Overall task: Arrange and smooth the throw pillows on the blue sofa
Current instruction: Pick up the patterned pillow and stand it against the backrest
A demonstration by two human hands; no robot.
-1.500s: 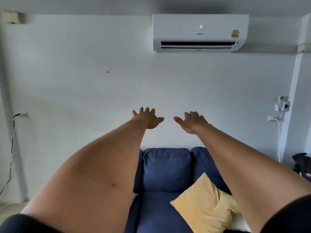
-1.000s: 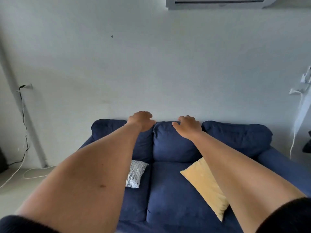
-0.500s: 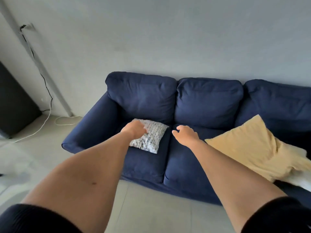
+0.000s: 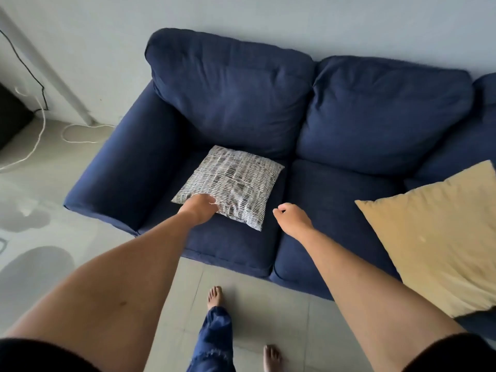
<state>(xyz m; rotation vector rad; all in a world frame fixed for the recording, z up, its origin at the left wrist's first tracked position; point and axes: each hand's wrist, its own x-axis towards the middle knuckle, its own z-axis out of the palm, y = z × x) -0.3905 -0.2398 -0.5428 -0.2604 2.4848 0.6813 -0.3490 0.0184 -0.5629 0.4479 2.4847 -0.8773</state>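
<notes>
Patterned pillow (image 4: 232, 183) lies flat on left seat cushion of blue sofa (image 4: 230, 92). Left hand (image 4: 200, 209) rests on its near edge; whether the fingers grip cannot be told. Right hand (image 4: 292, 217) loosely curled, empty, hovering just beside the pillow. Yellow pillow (image 4: 440, 234) lies at right.

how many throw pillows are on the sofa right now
2. A patterned pillow lies on the left seat, with the left hand on its near edge; a yellow pillow sits at the right. More may be out of frame.
</notes>
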